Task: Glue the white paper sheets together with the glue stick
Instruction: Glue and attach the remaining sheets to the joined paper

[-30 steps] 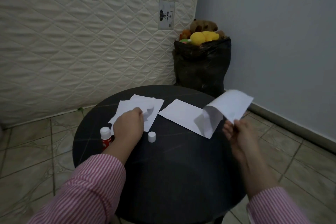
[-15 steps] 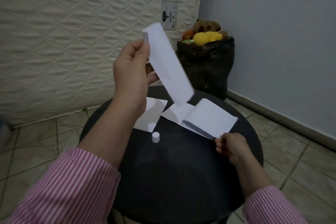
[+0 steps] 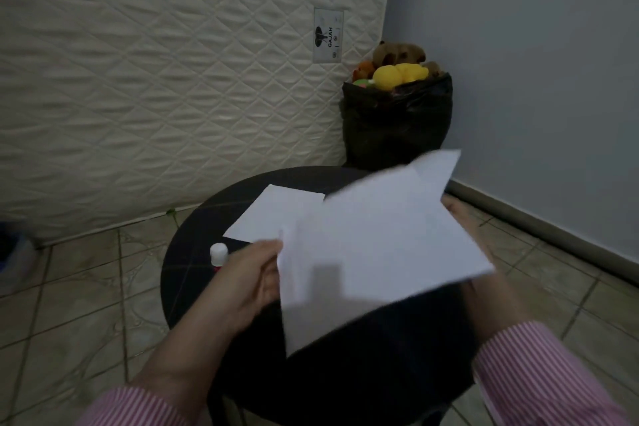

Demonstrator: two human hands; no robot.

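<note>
Left hand (image 3: 247, 282) pinches the left edge of a white paper sheet (image 3: 377, 252), held up over the round black table (image 3: 363, 373) and motion-blurred; right hand (image 3: 491, 304) sits mostly behind that sheet's right side, so its grip cannot be told. A second white sheet (image 3: 273, 218) lies flat on the far part of the table, partly hidden by the raised one, and the glue stick (image 3: 218, 254) stands upright, white end up, near the table's left edge, just beyond the left hand. Both sleeves are pink-striped; a black bag (image 3: 397, 124) of stuffed toys sits in the corner beyond.
</note>
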